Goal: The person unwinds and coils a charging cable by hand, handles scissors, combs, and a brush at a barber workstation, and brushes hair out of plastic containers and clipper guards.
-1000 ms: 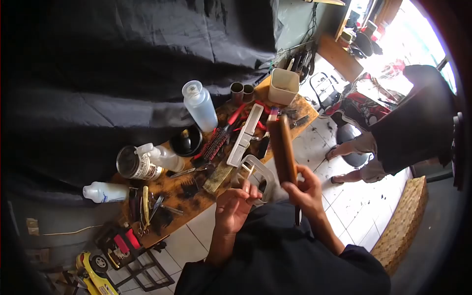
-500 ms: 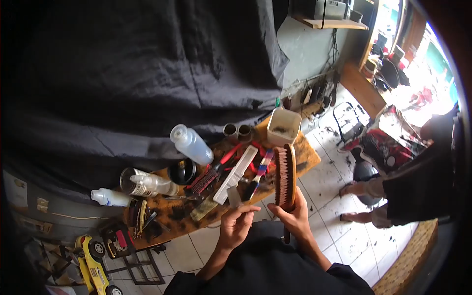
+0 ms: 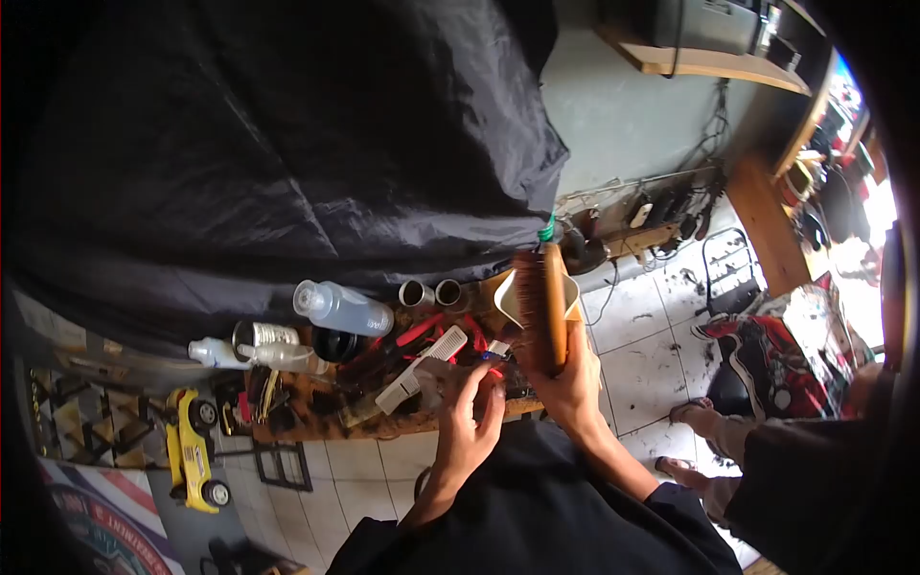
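My right hand is closed around the handle end of a wooden brush, held upright with its brown bristles facing left and blurred. My left hand is raised to its left, the fingers curled. A greyish see-through flat piece shows at its fingers and seems held there; its kind is unclear. Beyond it on the wooden table lie a pale comb and a red-handled brush. Behind the wooden brush stands a white square tub, partly hidden.
On the table stand a bluish bottle, two small cups, a can and a clear bottle. A black cloth hangs behind. A yellow toy car is lower left. Another person's legs are at right.
The view has shifted, so the tabletop sits further left. My right hand has raised the brush and turned it, showing more of its wooden back. The see-through piece stays by my left fingers.
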A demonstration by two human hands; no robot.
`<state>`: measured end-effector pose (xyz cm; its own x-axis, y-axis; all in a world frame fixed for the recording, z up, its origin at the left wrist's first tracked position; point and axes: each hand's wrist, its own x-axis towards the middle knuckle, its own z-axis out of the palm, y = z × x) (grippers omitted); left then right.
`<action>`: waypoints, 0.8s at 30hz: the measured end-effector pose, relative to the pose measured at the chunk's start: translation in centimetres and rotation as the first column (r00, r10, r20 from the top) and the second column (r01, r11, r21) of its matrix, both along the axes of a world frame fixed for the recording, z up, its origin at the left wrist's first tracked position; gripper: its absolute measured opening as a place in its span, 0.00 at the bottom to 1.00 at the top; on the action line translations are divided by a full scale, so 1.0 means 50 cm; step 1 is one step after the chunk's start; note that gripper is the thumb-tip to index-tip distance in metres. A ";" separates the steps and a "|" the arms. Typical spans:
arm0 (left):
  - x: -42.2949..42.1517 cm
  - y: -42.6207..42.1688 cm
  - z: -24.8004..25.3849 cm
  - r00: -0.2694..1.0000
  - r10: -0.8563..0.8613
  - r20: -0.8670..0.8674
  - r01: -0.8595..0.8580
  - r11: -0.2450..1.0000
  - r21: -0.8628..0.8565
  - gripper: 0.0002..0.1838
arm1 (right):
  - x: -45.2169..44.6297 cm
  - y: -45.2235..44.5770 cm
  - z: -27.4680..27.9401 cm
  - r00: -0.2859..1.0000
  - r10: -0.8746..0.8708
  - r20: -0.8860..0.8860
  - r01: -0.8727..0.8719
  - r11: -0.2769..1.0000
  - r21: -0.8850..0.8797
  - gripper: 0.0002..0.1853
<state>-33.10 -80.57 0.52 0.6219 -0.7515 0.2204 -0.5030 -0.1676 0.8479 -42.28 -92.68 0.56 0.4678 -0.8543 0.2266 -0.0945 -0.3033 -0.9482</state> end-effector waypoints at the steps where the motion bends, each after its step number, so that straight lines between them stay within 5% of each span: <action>1: -0.004 0.002 -0.001 0.999 0.032 -0.004 -0.032 0.999 0.013 0.15 | 0.008 -0.006 -0.007 0.995 0.014 -0.098 -0.019 0.999 -0.046 0.20; 3: -0.010 0.006 -0.002 0.967 0.040 -0.250 -0.029 0.998 0.048 0.13 | 0.019 -0.023 -0.016 0.979 0.049 -0.200 -0.067 0.994 -0.084 0.16; 7: -0.008 0.004 0.021 0.906 0.128 -0.402 -0.074 0.986 0.147 0.11 | 0.018 -0.040 -0.013 0.962 0.003 -0.274 -0.064 0.975 -0.213 0.13; 11: 0.058 0.012 -0.010 0.998 -0.056 -0.041 0.058 0.998 0.036 0.15 | 0.006 -0.040 0.022 0.980 0.183 0.077 -0.138 0.906 -0.400 0.11; 12: 0.087 0.030 -0.105 0.985 -0.143 -0.099 0.147 0.989 0.031 0.15 | 0.004 -0.032 0.031 0.970 0.220 0.101 -0.155 0.886 -0.436 0.12; 13: 0.119 0.022 -0.093 0.818 -0.007 -0.575 0.258 0.898 0.356 0.20 | 0.005 -0.024 0.043 0.958 0.258 0.122 -0.174 0.866 -0.468 0.12; 15: 0.073 -0.017 -0.001 0.473 -0.009 -0.881 -0.100 0.993 -0.064 0.30 | 0.017 -0.012 0.058 0.899 0.395 0.189 -0.256 0.825 -0.504 0.13; 16: 0.094 -0.011 0.005 -0.002 -0.258 -0.966 -0.207 0.945 -0.252 0.37 | 0.025 -0.006 0.060 0.861 0.474 0.184 -0.336 0.802 -0.493 0.13; 17: 0.100 -0.008 0.024 -0.168 -0.337 -0.926 -0.233 0.927 -0.295 0.41 | 0.032 -0.001 0.062 0.814 0.551 0.181 -0.414 0.771 -0.485 0.14; 19: 0.105 -0.013 0.041 0.042 -0.342 -0.939 -0.215 0.915 -0.343 0.43 | 0.034 0.005 0.065 0.790 0.608 0.074 -0.498 0.709 -0.499 0.15; 21: 0.117 0.015 0.006 0.088 -0.500 -0.861 -0.178 0.843 -0.508 0.42 | 0.038 0.012 0.078 0.740 0.672 0.024 -0.586 0.662 -0.467 0.16; 23: 0.104 0.022 0.028 0.298 -0.460 -0.837 -0.327 0.774 -0.542 0.40 | 0.022 0.026 0.107 0.725 0.679 0.113 -0.628 0.719 -0.297 0.17; 24: 0.111 0.032 0.029 0.279 -0.516 -0.810 -0.343 0.734 -0.586 0.39 | 0.013 0.026 0.121 0.751 0.653 0.096 -0.600 0.736 -0.315 0.17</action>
<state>-27.57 -78.97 1.98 0.6289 -0.7755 -0.0566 0.6775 0.5108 0.5292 -41.65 -91.38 6.63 0.8010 -0.2825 0.5278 0.3728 -0.4544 -0.8090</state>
